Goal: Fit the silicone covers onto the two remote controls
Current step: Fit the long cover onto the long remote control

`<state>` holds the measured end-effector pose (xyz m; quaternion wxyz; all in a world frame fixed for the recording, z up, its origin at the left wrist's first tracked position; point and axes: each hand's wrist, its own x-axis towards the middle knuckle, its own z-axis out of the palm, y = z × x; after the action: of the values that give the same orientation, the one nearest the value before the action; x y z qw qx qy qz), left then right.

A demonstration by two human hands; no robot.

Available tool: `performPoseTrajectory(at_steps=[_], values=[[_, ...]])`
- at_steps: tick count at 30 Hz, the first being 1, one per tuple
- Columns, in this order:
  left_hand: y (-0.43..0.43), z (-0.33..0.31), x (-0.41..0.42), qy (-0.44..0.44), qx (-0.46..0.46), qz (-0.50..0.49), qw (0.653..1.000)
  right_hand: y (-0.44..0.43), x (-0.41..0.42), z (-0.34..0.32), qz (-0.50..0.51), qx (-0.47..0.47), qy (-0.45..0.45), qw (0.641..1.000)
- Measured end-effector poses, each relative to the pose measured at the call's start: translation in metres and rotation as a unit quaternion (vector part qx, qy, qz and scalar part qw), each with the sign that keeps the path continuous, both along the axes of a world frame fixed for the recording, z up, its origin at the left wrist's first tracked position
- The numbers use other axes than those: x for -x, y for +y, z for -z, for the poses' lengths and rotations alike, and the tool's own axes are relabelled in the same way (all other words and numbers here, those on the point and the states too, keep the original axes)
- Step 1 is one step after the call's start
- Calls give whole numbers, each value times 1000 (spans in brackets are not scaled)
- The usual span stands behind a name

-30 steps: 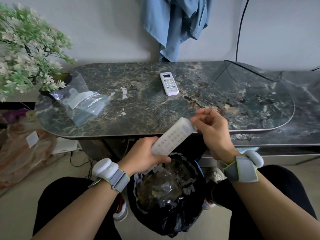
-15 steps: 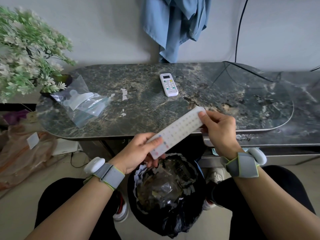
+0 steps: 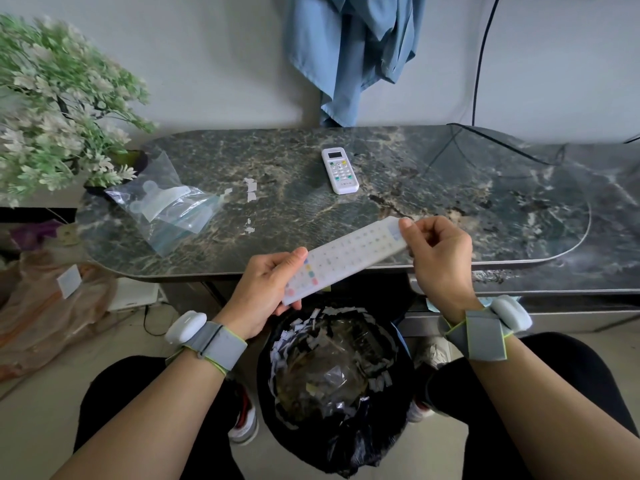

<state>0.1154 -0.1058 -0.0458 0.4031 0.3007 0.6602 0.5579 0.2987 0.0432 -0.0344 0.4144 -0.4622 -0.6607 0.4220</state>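
Note:
A long white remote (image 3: 349, 256) in a translucent silicone cover is held over the table's front edge, button side up. My left hand (image 3: 266, 292) grips its near end, thumb along the upper edge. My right hand (image 3: 438, 252) pinches the far end of the cover. A second, smaller white remote (image 3: 339, 170) lies bare on the marble table (image 3: 277, 209) further back. A clear plastic bag (image 3: 162, 211) with another pale silicone cover inside lies at the table's left.
An artificial plant (image 3: 52, 105) stands at the left end of the table. A black-lined waste bin (image 3: 332, 379) with scraps sits between my knees. A blue garment (image 3: 349, 53) hangs on the wall; a black cable (image 3: 481, 64) runs down at the right.
The covered remote has been turned from its dimpled back to button side up and lifted toward the table. My right hand has shifted to pinch its far end.

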Motion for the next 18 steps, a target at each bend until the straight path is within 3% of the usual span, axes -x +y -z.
performPoseTrajectory(at_steps=[3,7,10,14,18], values=[[0,-2,2,-10,2,-3,1000,2,0,0,-31,28,14,999],[-1,-4,1,-51,9,5,999,6,1,-5,-100,193,162,963],[-1,-8,3,-80,22,31,996,8,0,-6,-97,216,204,950],[-2,-6,6,-55,21,41,997,8,-3,-2,-69,185,140,970],[-1,0,4,-9,28,39,999,4,-3,-5,-154,262,25,952]])
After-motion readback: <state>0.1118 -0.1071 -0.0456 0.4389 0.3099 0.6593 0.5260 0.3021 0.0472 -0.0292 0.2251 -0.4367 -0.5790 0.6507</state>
